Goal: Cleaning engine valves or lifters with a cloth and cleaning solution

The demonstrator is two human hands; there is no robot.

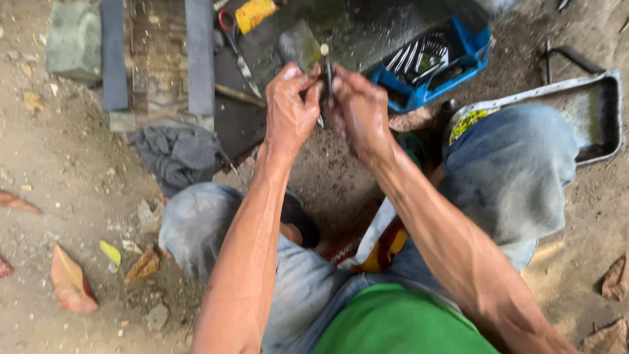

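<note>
Small dark metal part, twelve o'clock: pinched between left hand and right hand, work evidently midway; blue tool tray at one o'clock, grey rag at ten.

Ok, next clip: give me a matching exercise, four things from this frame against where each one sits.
Things:
1. blue tray
2. grey rag
3. metal pan
4. small dark part

Places:
A. pinched between the left hand and right hand
B. on the dirt beside the left knee
C. far right, past the right knee
D. top of frame, above the hands, holding metal tools

Pairs: 1-D, 2-B, 3-C, 4-A
</note>
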